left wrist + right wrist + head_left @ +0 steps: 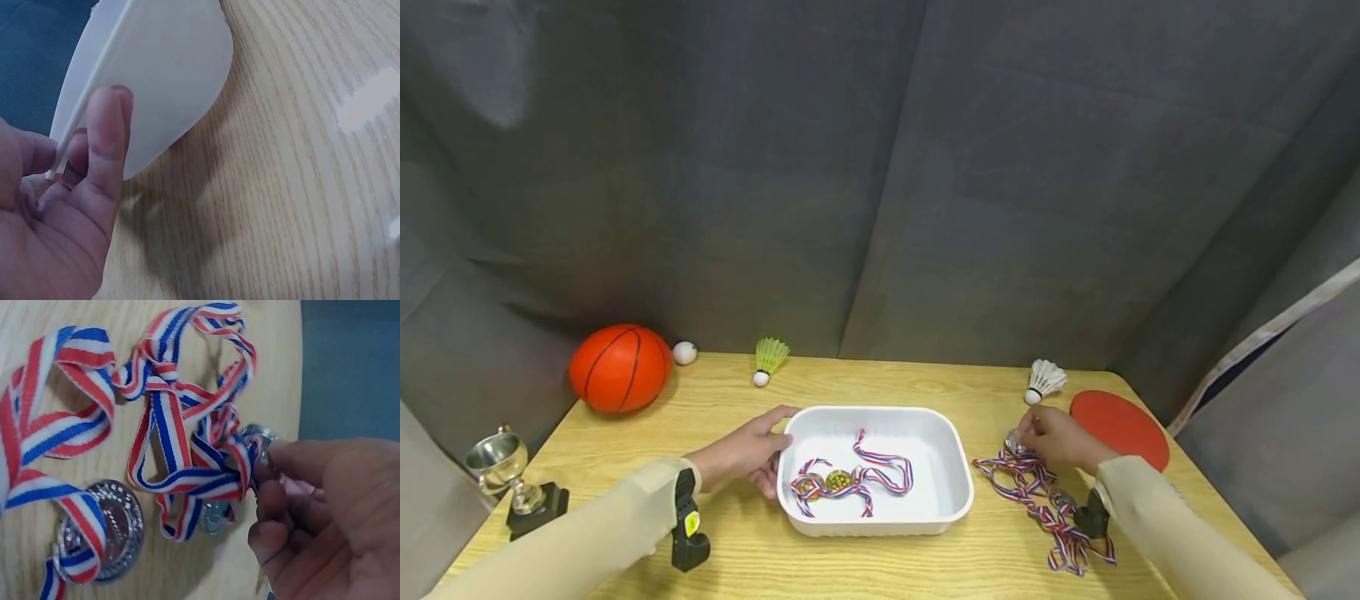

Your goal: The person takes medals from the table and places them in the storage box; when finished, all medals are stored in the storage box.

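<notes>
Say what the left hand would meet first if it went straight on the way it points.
The white tray, at once: the left hand grips its left edge. Going on would probably push against it; the gold medals lie inside, beyond that edge, exact depth unclear.

Tray (880, 528) stood on table (760, 567), medals (838, 480) lay inside, further medals (122, 525) to its right, disc (1120, 427) and shuttlecock (1045, 381) behind these, second shuttlecock (769, 362) behind tray, basketball (621, 368) and small ball (685, 353) rear left, trophy (512, 475) front left.
</notes>
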Demonstrator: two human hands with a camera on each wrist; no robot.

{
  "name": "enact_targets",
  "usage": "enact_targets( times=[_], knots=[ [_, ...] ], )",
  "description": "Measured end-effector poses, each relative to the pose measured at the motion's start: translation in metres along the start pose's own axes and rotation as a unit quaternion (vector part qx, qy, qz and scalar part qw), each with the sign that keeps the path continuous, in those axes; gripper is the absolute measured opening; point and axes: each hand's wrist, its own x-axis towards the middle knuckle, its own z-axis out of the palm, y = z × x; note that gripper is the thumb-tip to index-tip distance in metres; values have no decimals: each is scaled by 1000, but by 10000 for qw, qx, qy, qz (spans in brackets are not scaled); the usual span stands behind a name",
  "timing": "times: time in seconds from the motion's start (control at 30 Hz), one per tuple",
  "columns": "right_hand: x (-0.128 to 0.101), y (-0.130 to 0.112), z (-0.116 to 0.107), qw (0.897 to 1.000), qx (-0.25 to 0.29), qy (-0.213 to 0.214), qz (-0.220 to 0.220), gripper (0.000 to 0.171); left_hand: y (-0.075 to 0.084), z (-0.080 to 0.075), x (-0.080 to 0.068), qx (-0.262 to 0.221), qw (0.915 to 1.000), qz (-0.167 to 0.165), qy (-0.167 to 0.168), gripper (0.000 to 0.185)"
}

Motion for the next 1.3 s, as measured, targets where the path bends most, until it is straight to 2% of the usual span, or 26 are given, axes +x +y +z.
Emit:
enact_targets(
  times=[0.2, 0.37, 0.53, 0.63, 0.8, 0.97, 1.23, 1.3],
  knots=[
    [-6, -12, -12, 9966, 774, -267, 68, 16, -1, 0, 0, -68, 9999, 70, -102, 54],
    [-9, -23, -32, 9885, 1453, -403, 145, 24, 2, 1, 1, 5, 10000, -4, 28, 53],
    [-12, -36, -56, 9815, 1777, -706, -127, 31, 4, -1, 0, 5, 10000, 28, 59, 53],
    [-14, -43, -65, 9788, 1897, -775, -55, 34, 3, -2, -1, -51, 9999, 96, 16, 53],
    [-16, -57, -75, 9759, 2087, -636, 34, 37, 3, -3, -1, -103, 9999, 115, -24, 53],
    [-21, -71, -86, 9740, 2219, -420, -160, 36, 2, -1, -1, 43, 10000, 52, -9, 54],
    [-25, -97, -110, 9755, 2166, 214, -311, 32, 1, 0, 0, 114, 9999, 26, 36, 54],
    [-25, -104, -117, 9730, 2247, 388, -356, 32, 1, 0, 0, 104, 9999, 17, 43, 53]
  ],
)
